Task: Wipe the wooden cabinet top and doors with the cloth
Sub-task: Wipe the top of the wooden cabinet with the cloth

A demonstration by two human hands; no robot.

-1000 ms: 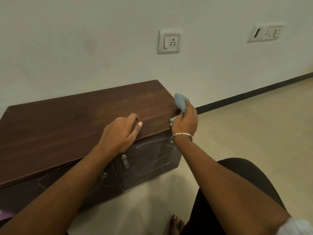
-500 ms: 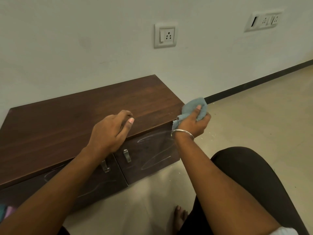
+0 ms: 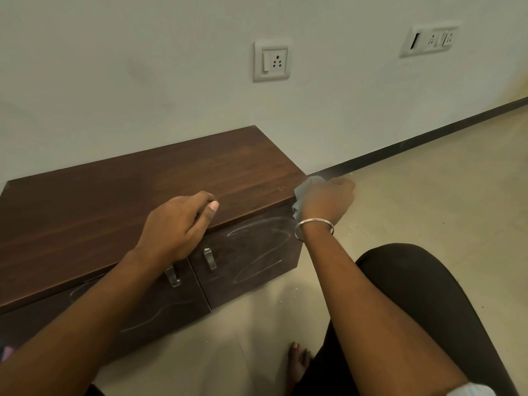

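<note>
A low dark wooden cabinet [image 3: 120,201] stands against the wall, with two doors [image 3: 251,252] marked by white scribbles and two metal handles [image 3: 210,258]. My left hand [image 3: 180,224] rests with curled fingers on the top's front edge and holds nothing. My right hand [image 3: 328,200], blurred by motion, grips a crumpled grey-blue cloth [image 3: 300,195] at the cabinet's right end, by the top corner. Most of the cloth is hidden behind the hand.
Beige floor [image 3: 428,210] spreads to the right, with small white crumbs near the cabinet. My dark-clad knee [image 3: 414,281] and bare toes [image 3: 297,361] are in front. A dark skirting [image 3: 414,138] runs along the wall, which carries two socket plates [image 3: 271,62].
My right hand has swung the cloth from the top's right rear edge forward and down round the right end. The left hand has stayed on the front edge. The head has shifted slightly.
</note>
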